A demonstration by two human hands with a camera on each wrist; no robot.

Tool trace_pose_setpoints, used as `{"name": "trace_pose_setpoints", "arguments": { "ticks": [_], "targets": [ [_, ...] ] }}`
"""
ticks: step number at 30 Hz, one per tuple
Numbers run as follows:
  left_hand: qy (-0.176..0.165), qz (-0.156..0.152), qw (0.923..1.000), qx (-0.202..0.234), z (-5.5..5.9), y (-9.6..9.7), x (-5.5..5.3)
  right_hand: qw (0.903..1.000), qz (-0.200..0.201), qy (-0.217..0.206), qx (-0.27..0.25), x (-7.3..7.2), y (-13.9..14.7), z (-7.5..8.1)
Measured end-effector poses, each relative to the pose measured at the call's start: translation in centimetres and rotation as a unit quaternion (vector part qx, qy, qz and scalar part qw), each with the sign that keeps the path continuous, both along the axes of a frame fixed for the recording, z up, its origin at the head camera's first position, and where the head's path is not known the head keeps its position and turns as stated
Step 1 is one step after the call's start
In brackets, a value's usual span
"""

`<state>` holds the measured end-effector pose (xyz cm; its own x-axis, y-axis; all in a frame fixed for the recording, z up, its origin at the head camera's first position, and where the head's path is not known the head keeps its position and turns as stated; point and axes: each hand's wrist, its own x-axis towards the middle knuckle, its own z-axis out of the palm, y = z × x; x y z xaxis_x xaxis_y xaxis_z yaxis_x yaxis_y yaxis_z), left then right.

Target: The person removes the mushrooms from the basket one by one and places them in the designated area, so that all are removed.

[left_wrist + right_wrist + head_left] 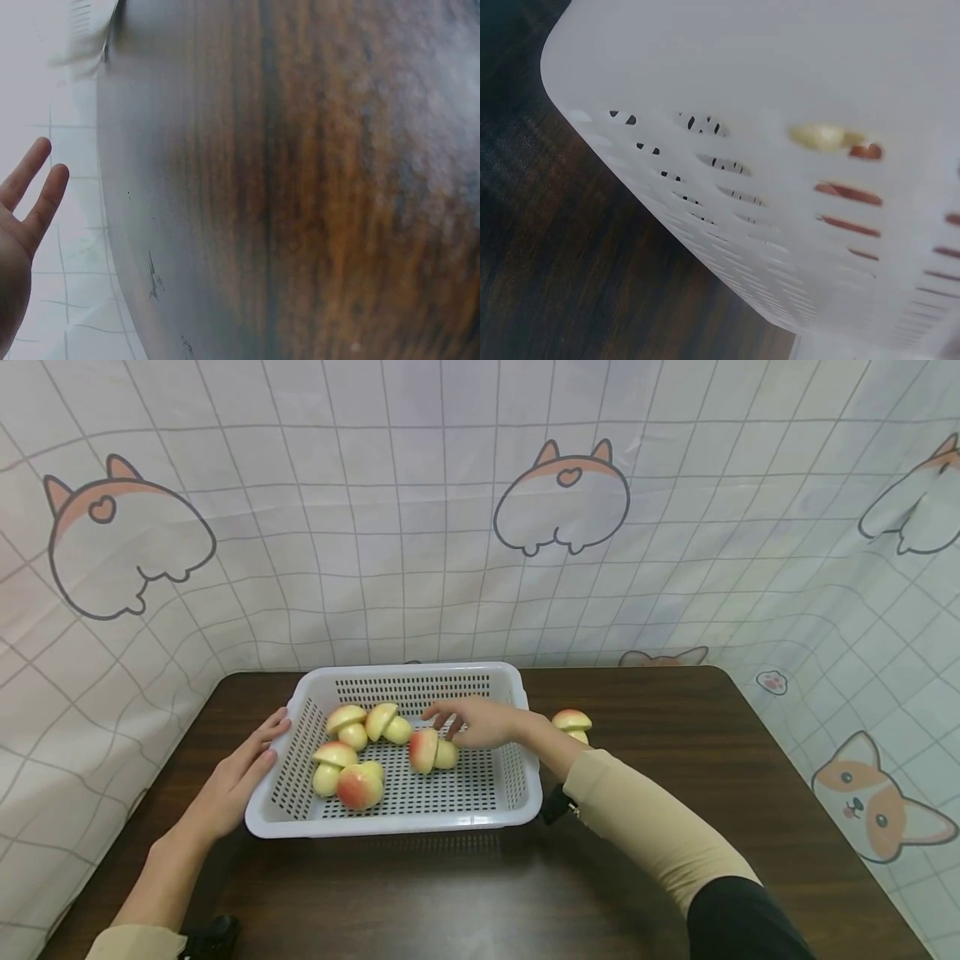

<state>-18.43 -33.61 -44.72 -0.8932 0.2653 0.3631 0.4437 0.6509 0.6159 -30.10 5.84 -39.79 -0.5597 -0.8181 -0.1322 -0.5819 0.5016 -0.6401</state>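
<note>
A white slotted plastic basket (405, 822) holds several mushroom-shaped pieces with pale yellow stems and red-and-yellow caps. My right hand (480, 722) reaches over its right side, fingers loosely bent just above a mushroom-shaped piece (422, 752) lying on its side. Nothing shows gripped in those fingers. At the basket's left rim, my left hand (228, 785) rests with its fingers extended along the outside. Two spread fingers of the left hand (22, 217) appear in the left wrist view. The right wrist view is filled by the basket's outer wall (705, 67), the hand itself hidden behind it.
Another mushroom-shaped piece (572, 721) stands on the dark wooden table (660, 727) right of the basket, partly covered by my right forearm. More pieces (360, 787) cluster in the basket's left half. A white gridded cloth (442, 585) hangs behind the table.
</note>
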Motion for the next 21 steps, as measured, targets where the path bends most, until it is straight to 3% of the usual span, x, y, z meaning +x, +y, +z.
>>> {"name": "trace_pose_setpoints", "arguments": {
  "ticks": [4, 15, 21],
  "targets": [
    [-0.003, -0.001, 1.0000, 0.002, 0.01, -0.05, -0.03, 0.9999, 0.003, 0.005, 0.012, -0.03, -0.04, -0.19],
    [0.004, -0.003, 1.0000, 0.003, -0.11, 0.02, -0.03, 0.9913, 0.129, -0.024, -0.012, 0.38, -0.46, -0.77],
    [0.005, -0.001, 1.0000, 0.000, -0.20, 0.02, -0.06, 0.9962, 0.080, 0.023, 0.024, 0.59, -0.75, -1.02]
  ]
}}
